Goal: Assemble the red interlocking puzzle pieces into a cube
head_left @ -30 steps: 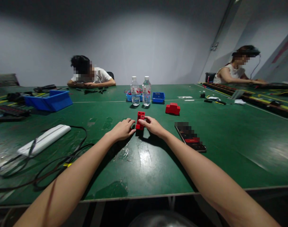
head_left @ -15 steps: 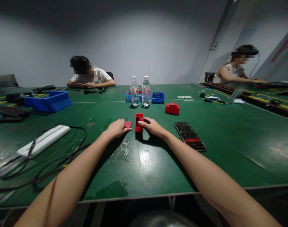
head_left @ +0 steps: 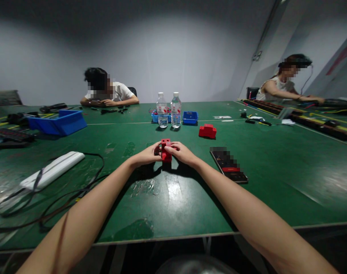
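Observation:
Both of my hands meet at a red block-shaped plastic housing (head_left: pixel 166 156), held just above the green table in front of me. My right hand (head_left: pixel 183 153) grips it from the right, its thumb lying across the front by a small lighter-topped red part (head_left: pixel 168 144). From the left, my left hand (head_left: pixel 148 155) curls its fingers and thumb against the housing's side. Two dark holes show in the housing's top. The separate red piece is no longer distinguishable; whether it sits in the housing or behind my left fingers, I cannot tell. Another red housing (head_left: pixel 207 131) stands farther right.
A phone (head_left: pixel 228 165) lies right of my right arm. A white power bank-like box (head_left: pixel 53 169) with black cables lies left. Beyond stand two water bottles (head_left: pixel 176 110), a small blue bin (head_left: pixel 190 118) and a larger blue bin (head_left: pixel 57 122). Two people sit across the table.
My left hand has moved right, carrying its red piece to the housing, and now touches it. The housing has shifted slightly left and toward me in my right hand.

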A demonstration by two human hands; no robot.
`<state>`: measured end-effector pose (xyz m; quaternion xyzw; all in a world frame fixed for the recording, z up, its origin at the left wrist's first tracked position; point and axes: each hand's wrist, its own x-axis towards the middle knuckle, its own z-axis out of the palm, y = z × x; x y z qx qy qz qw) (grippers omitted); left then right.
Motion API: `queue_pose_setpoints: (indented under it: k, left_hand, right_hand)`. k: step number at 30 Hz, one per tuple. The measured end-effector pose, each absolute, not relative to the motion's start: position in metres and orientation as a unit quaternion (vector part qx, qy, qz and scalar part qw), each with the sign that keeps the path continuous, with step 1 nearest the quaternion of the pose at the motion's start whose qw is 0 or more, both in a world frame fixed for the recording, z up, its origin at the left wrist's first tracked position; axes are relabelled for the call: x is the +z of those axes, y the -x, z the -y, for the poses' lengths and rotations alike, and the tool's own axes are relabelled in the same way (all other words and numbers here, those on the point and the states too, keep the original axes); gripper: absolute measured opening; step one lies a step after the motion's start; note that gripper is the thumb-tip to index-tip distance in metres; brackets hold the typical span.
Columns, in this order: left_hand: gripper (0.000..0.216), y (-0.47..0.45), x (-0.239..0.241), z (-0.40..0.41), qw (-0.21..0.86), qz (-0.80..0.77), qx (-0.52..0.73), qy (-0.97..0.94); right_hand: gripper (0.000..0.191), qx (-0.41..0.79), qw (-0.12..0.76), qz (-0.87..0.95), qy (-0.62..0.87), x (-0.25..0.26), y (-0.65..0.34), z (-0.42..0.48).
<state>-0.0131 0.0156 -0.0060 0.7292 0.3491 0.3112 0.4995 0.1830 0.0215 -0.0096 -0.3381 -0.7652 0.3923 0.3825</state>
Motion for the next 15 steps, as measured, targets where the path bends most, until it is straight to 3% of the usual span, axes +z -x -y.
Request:
queue_pose_setpoints:
  k: [5, 15]
  left_hand:
    - [0.117, 0.018, 0.002, -0.007, 0.529, -0.361, 0.291, -0.71]
    - [0.096, 0.005, -0.016, -0.014, 0.338, -0.363, 0.321, -0.807]
  right_hand:
    - [0.044, 0.381, 0.377, 0.776, 0.331, -0.008, -0.182, -0.022]
    - [0.06, 0.332, 0.395, 0.771, 0.373, -0.016, -0.183, -0.02]
